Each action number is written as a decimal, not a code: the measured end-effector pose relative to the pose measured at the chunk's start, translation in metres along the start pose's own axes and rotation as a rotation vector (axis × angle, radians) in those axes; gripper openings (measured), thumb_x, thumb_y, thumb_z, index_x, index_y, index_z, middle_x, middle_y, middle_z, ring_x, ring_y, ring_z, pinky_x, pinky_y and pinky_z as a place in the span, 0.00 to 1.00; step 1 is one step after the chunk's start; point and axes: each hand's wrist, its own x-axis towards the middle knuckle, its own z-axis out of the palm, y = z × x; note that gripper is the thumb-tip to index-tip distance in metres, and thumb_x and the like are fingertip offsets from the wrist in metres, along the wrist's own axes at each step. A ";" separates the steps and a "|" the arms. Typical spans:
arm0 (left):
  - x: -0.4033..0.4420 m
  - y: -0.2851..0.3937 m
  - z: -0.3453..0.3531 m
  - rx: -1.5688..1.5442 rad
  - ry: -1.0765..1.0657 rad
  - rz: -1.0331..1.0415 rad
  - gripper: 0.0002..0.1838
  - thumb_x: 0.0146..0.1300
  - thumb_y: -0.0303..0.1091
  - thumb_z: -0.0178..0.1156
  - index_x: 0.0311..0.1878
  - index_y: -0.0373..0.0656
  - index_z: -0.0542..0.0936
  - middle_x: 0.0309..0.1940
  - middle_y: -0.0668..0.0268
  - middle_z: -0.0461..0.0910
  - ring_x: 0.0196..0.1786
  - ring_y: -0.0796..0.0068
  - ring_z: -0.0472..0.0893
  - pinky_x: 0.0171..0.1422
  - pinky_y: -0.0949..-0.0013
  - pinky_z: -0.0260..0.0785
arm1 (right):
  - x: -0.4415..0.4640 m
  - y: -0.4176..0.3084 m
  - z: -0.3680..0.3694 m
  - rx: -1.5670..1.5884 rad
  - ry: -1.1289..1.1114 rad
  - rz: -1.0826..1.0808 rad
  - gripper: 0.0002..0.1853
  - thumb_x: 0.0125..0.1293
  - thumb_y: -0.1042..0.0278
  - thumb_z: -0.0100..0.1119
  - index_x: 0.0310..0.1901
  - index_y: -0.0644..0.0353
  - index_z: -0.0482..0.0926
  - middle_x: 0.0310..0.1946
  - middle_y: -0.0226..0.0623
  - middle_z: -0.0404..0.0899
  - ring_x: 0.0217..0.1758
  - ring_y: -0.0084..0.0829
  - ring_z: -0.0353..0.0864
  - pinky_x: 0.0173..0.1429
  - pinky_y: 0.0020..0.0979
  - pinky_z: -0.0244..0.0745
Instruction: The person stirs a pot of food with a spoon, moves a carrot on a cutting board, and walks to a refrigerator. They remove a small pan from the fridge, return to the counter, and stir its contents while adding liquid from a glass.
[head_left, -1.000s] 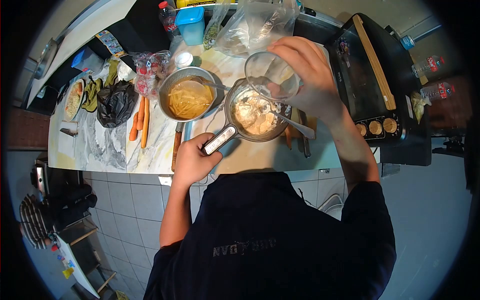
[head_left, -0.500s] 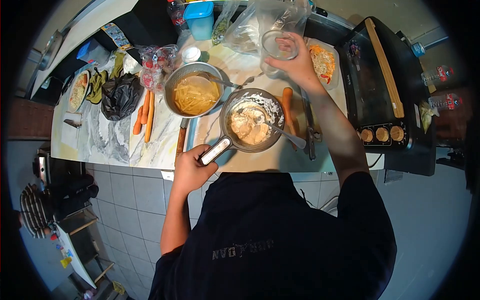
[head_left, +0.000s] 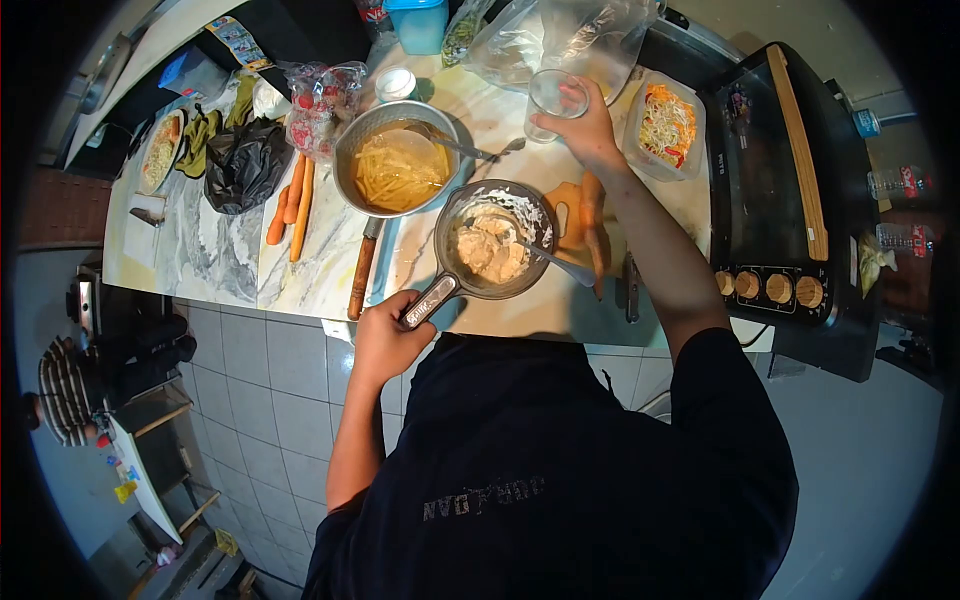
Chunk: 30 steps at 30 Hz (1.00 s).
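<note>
My left hand [head_left: 388, 338] is closed around the handle of a small dark frying pan [head_left: 515, 292]. A thick, creamy beige mixture [head_left: 490, 250] lies in the pan, and a spoon [head_left: 565, 266] rests in it with its handle over the right rim. Above and to the right of the pan, my right hand [head_left: 588, 130] grips a clear drinking glass [head_left: 552, 100], which looks empty. Left of the glass stands a pot [head_left: 345, 185] of pale cut strips [head_left: 400, 178] in yellowish liquid, with a ladle [head_left: 465, 150] leaning across its rim.
Carrots [head_left: 299, 205] and a black plastic bag [head_left: 243, 170] lie at left. A tub of shredded vegetables [head_left: 665, 130] stands at right, beside a toaster oven [head_left: 765, 190]. A knife [head_left: 631, 290] lies near the front edge. Clear plastic bags [head_left: 590, 35] sit at the back.
The view has shifted slightly, showing more of the vegetable tub and an orange object right of the pan. My right hand and the glass are a little farther from the tub.
</note>
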 end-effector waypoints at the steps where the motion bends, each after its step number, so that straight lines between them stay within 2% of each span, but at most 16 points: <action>1: 0.001 -0.001 0.000 0.001 0.005 0.006 0.14 0.48 0.26 0.64 0.40 0.35 0.81 0.22 0.72 0.72 0.25 0.85 0.69 0.30 0.76 0.62 | 0.001 0.001 0.002 0.000 -0.004 0.002 0.51 0.40 0.60 0.83 0.66 0.61 0.62 0.61 0.44 0.74 0.66 0.38 0.72 0.64 0.37 0.72; 10: 0.007 -0.002 0.008 -0.021 -0.004 -0.032 0.13 0.49 0.27 0.63 0.40 0.36 0.81 0.21 0.73 0.71 0.25 0.86 0.68 0.29 0.76 0.61 | 0.004 0.003 0.001 0.010 -0.024 -0.002 0.53 0.40 0.59 0.83 0.67 0.62 0.61 0.60 0.46 0.74 0.65 0.39 0.73 0.65 0.36 0.72; 12: 0.010 -0.002 0.009 -0.012 -0.013 -0.033 0.12 0.49 0.27 0.63 0.39 0.36 0.81 0.21 0.73 0.71 0.25 0.86 0.68 0.30 0.76 0.61 | 0.001 -0.001 0.001 0.013 -0.030 -0.051 0.54 0.43 0.67 0.83 0.69 0.62 0.56 0.62 0.49 0.69 0.69 0.42 0.66 0.66 0.40 0.71; 13: 0.011 -0.003 0.009 -0.003 -0.021 -0.033 0.12 0.49 0.28 0.63 0.39 0.36 0.81 0.21 0.73 0.71 0.25 0.86 0.68 0.30 0.76 0.62 | -0.005 -0.004 -0.002 0.014 -0.030 -0.044 0.54 0.43 0.67 0.83 0.69 0.62 0.56 0.62 0.49 0.69 0.69 0.42 0.66 0.66 0.40 0.71; 14: 0.011 -0.005 0.010 0.001 -0.027 -0.036 0.12 0.49 0.28 0.63 0.39 0.36 0.81 0.21 0.73 0.71 0.25 0.86 0.68 0.30 0.76 0.62 | -0.012 -0.008 -0.008 -0.133 0.050 -0.060 0.51 0.45 0.64 0.82 0.68 0.63 0.58 0.59 0.48 0.71 0.65 0.40 0.70 0.64 0.38 0.73; 16: 0.015 -0.011 0.013 0.008 -0.009 -0.039 0.15 0.48 0.32 0.64 0.41 0.38 0.82 0.20 0.62 0.76 0.23 0.76 0.75 0.32 0.71 0.68 | -0.033 -0.028 -0.025 -0.280 0.131 -0.069 0.48 0.48 0.61 0.81 0.66 0.63 0.59 0.55 0.47 0.74 0.61 0.38 0.74 0.61 0.37 0.74; 18: 0.017 -0.018 0.017 -0.015 -0.014 -0.009 0.15 0.49 0.33 0.65 0.41 0.38 0.82 0.20 0.62 0.76 0.22 0.75 0.74 0.31 0.70 0.68 | -0.066 -0.063 -0.053 -0.629 -0.196 0.101 0.44 0.52 0.50 0.75 0.63 0.65 0.61 0.48 0.54 0.79 0.54 0.40 0.81 0.56 0.37 0.75; 20: 0.018 -0.023 0.021 -0.036 -0.020 0.018 0.16 0.49 0.34 0.66 0.42 0.37 0.81 0.19 0.62 0.75 0.22 0.75 0.74 0.31 0.70 0.67 | -0.108 -0.117 -0.053 -0.552 -0.448 0.352 0.36 0.59 0.46 0.68 0.58 0.65 0.65 0.42 0.55 0.81 0.46 0.46 0.84 0.52 0.39 0.76; 21: 0.018 -0.024 0.024 -0.031 -0.034 0.039 0.16 0.52 0.36 0.66 0.42 0.37 0.80 0.18 0.61 0.74 0.22 0.75 0.74 0.30 0.69 0.66 | -0.124 -0.116 -0.051 -0.551 -0.445 0.358 0.36 0.59 0.46 0.68 0.58 0.65 0.65 0.42 0.55 0.81 0.46 0.46 0.84 0.52 0.39 0.76; 23: 0.020 -0.024 0.025 -0.026 -0.061 0.062 0.17 0.55 0.38 0.67 0.42 0.36 0.79 0.18 0.61 0.74 0.21 0.75 0.73 0.29 0.69 0.66 | -0.148 -0.109 -0.047 -0.681 -0.625 0.178 0.30 0.61 0.48 0.66 0.52 0.65 0.68 0.36 0.49 0.78 0.39 0.42 0.83 0.45 0.36 0.75; 24: 0.021 -0.022 0.024 -0.046 -0.094 0.008 0.17 0.59 0.41 0.66 0.41 0.36 0.78 0.17 0.61 0.73 0.21 0.75 0.74 0.29 0.68 0.65 | -0.152 -0.114 -0.041 -0.709 -0.604 0.172 0.23 0.64 0.51 0.63 0.46 0.64 0.72 0.33 0.49 0.78 0.38 0.46 0.82 0.45 0.40 0.75; 26: 0.024 -0.020 0.022 -0.057 -0.144 -0.030 0.19 0.68 0.47 0.62 0.40 0.37 0.77 0.16 0.62 0.72 0.20 0.76 0.72 0.26 0.67 0.61 | -0.156 -0.119 -0.029 -0.829 -0.569 0.115 0.19 0.65 0.53 0.62 0.42 0.64 0.73 0.32 0.47 0.79 0.38 0.46 0.82 0.44 0.42 0.75; 27: 0.025 -0.018 0.021 -0.058 -0.149 -0.025 0.19 0.68 0.47 0.62 0.40 0.37 0.77 0.16 0.62 0.72 0.20 0.76 0.72 0.26 0.67 0.61 | -0.157 -0.121 -0.024 -0.941 -0.542 0.050 0.16 0.67 0.55 0.60 0.39 0.63 0.75 0.31 0.45 0.80 0.38 0.46 0.82 0.44 0.45 0.75; 28: 0.025 -0.016 0.019 -0.149 -0.201 -0.090 0.19 0.68 0.47 0.62 0.40 0.37 0.77 0.16 0.63 0.71 0.20 0.77 0.71 0.26 0.67 0.61 | -0.159 -0.119 -0.021 -1.019 -0.522 -0.092 0.09 0.65 0.64 0.58 0.33 0.61 0.77 0.30 0.42 0.80 0.37 0.46 0.82 0.41 0.46 0.76; 29: 0.025 -0.014 0.017 -0.239 -0.255 -0.158 0.19 0.68 0.47 0.62 0.39 0.37 0.77 0.15 0.63 0.71 0.19 0.77 0.69 0.26 0.67 0.60 | -0.159 -0.120 -0.020 -1.022 -0.521 -0.087 0.09 0.65 0.64 0.58 0.33 0.61 0.77 0.30 0.42 0.80 0.37 0.46 0.82 0.41 0.46 0.76; 30: 0.026 -0.011 0.015 -0.241 -0.260 -0.157 0.19 0.68 0.47 0.62 0.39 0.37 0.77 0.15 0.63 0.71 0.19 0.77 0.69 0.26 0.67 0.60 | -0.158 -0.122 -0.019 -1.042 -0.512 -0.204 0.07 0.63 0.66 0.58 0.32 0.61 0.76 0.29 0.42 0.80 0.37 0.45 0.82 0.40 0.45 0.77</action>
